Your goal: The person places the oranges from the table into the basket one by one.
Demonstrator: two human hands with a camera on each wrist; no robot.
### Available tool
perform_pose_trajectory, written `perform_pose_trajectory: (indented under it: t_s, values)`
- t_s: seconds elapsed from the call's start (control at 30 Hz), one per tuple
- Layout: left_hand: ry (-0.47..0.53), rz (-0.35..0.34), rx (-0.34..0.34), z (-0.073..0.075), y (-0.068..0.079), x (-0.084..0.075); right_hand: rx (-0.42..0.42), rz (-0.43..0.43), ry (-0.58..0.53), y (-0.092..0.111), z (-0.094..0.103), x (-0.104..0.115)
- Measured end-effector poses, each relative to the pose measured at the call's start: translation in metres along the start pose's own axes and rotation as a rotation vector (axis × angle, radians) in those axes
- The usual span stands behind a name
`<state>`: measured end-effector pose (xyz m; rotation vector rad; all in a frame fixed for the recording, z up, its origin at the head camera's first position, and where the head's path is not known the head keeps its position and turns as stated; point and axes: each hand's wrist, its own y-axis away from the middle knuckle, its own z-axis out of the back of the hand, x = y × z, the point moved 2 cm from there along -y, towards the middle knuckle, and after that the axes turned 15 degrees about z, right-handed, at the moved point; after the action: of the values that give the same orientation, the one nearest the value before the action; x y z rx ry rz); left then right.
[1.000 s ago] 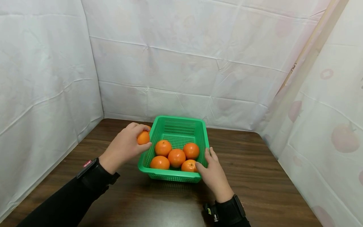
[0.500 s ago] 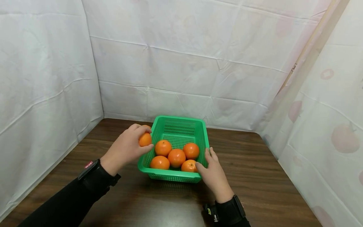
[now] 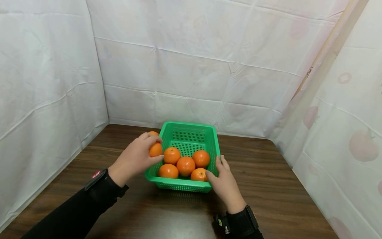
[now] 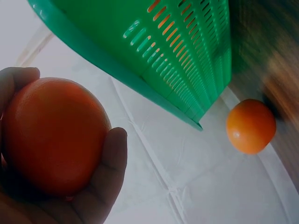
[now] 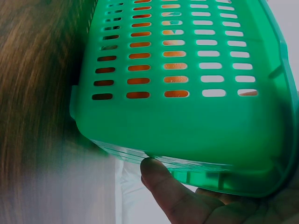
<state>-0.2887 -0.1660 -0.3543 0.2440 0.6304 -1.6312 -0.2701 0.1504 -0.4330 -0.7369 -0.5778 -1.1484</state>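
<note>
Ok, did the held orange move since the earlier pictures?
Yes: against the unmoved basket, the held orange has shifted right and slightly down in the head view.

In the head view the left hand (image 3: 135, 157) hides part of the orange it holds (image 3: 156, 150) and most of a second orange (image 3: 153, 133) beyond it — only a sliver shows. The right hand (image 3: 226, 186) covers part of the basket's (image 3: 191, 123) right rim and an edge of the nearest orange (image 3: 198, 175). Lettering on the red tag (image 3: 96, 174) is too small to read. Both sleeves (image 3: 68, 212) run off the bottom edge. Each wrist view cuts off its hand and the basket — the right one shows fruit (image 5: 175, 79) only through slots.
</note>
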Motion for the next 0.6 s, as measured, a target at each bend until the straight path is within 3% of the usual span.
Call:
perform_pose_trajectory:
  t_s: [0.6]
  values:
    - [0.015, -0.01, 0.03, -0.0073, 0.0029, 0.0007, -0.006, -0.001, 0.006, 0.0008, 0.0002, 0.0015]
